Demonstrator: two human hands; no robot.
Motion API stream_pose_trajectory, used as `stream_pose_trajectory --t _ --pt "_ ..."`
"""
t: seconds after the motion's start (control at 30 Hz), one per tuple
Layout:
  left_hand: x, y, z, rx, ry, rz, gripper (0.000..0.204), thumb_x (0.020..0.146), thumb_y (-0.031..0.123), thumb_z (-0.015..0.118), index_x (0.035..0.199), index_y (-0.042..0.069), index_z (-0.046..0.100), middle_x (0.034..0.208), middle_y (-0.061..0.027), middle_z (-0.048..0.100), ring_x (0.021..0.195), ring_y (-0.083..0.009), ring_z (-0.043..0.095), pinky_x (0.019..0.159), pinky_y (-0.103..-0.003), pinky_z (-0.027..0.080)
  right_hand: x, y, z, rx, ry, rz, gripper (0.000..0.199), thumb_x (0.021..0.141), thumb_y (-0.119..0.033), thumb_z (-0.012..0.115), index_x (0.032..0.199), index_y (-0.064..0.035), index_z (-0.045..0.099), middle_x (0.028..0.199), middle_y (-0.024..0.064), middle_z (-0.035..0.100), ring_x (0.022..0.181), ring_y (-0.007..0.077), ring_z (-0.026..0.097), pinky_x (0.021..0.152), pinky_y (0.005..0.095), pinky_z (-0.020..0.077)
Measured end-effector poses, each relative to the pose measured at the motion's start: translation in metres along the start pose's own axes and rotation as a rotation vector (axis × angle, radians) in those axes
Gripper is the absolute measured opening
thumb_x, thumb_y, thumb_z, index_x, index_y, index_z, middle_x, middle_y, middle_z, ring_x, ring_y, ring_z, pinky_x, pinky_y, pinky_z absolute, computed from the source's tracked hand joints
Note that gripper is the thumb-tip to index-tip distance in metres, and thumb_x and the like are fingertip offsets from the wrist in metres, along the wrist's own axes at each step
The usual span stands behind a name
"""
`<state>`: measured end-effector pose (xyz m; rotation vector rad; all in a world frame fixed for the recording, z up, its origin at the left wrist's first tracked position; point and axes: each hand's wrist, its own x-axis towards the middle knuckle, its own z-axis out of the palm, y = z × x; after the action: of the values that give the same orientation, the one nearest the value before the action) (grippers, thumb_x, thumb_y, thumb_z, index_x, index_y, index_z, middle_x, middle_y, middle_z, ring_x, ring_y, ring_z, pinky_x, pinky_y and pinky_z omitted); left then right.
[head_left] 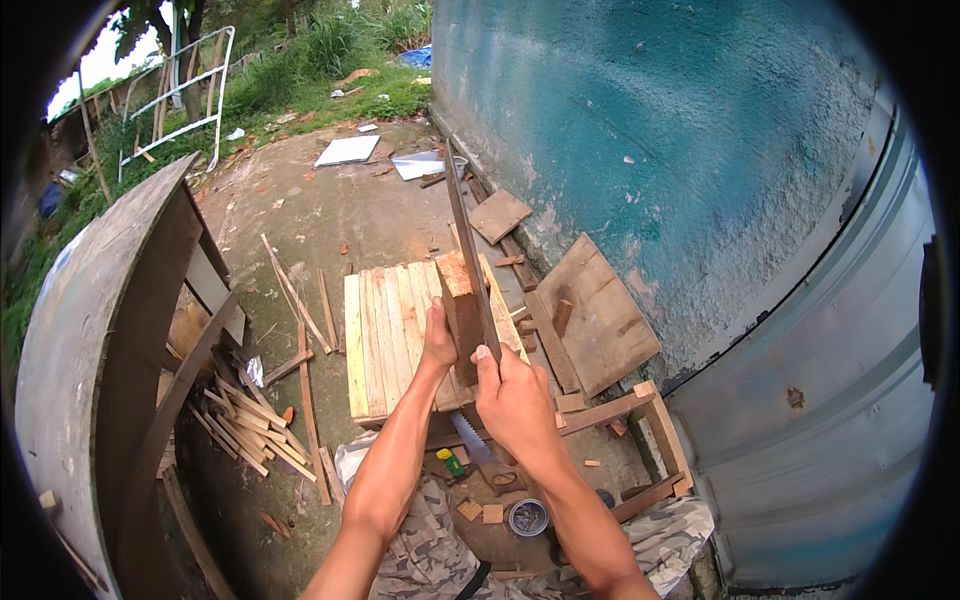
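Note:
My left hand (438, 338) is closed on the left side of a thick brown wooden block (463, 330), most of its fingers hidden behind it. My right hand (512, 390) is wrapped round the near end of a long, thin wooden strip (471, 240), its thumb on top. The strip points away from me, along the block's right side. Both pieces are over a low table of pale planks (385, 340). Below the near edge of the table, a handsaw (468, 437) is partly visible, its blade slanting down to a wooden handle.
Near my knees are a yellow-green tape measure (450, 461) and a can of nails (528, 517). A wooden frame (662, 440) stands at right, beside boards leaning on the blue wall (640, 150). Thin sticks (258, 430) lie at left, beside a large wooden cabinet (90, 330).

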<state>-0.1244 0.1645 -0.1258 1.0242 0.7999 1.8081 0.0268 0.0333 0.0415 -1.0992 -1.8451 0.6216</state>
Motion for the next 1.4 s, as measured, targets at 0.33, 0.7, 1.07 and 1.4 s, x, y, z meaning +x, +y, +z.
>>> stream_pose_trajectory --t 0.33,0.7,1.07,1.4 --pt "0.003 0.018 0.002 0.177 -0.024 0.109 0.069 0.108 0.056 0.032 0.098 -0.005 0.063 0.085 -0.0076 0.065 0.076 -0.0133 0.055 0.066 -0.033 0.044 -0.013 -0.014 -0.025 0.055 0.081 -0.030 0.027 0.103 -0.019 0.054 0.094 0.0041 0.064 0.066 0.0259 0.061 0.064 0.0468 0.063 0.057 0.0484 0.0473" --pt "-0.011 0.036 0.002 0.287 0.035 -0.097 0.065 0.110 0.051 0.027 0.113 -0.003 0.062 0.103 -0.0108 0.066 0.095 -0.0189 0.060 0.088 -0.035 0.047 0.005 0.012 -0.003 0.011 -0.054 0.051 0.031 0.102 -0.024 0.057 0.092 0.0052 0.063 0.074 0.0288 0.064 0.072 0.0488 0.064 0.063 0.0489 0.0504" --pt "-0.170 0.111 0.103 0.510 0.113 0.127 0.048 0.110 0.035 0.039 0.139 -0.003 0.046 0.101 -0.0093 0.060 0.089 -0.0137 0.058 0.082 -0.029 0.050 -0.002 0.012 -0.001 0.390 -0.125 0.232 0.047 0.108 -0.038 0.045 0.122 0.0039 0.061 0.093 0.0158 0.071 0.082 0.0242 0.071 0.076 0.0368 0.0541" --pt "-0.151 0.143 0.082 0.430 0.136 -0.123 0.055 0.111 0.048 0.033 0.122 0.001 0.060 0.071 0.0008 0.049 0.059 -0.0076 0.044 0.054 -0.024 0.038 -0.055 0.194 0.010 0.391 -0.369 0.691 0.036 0.101 -0.031 0.055 0.116 -0.0002 0.066 0.090 0.0073 0.070 0.070 0.0166 0.065 0.060 0.0321 0.0535"
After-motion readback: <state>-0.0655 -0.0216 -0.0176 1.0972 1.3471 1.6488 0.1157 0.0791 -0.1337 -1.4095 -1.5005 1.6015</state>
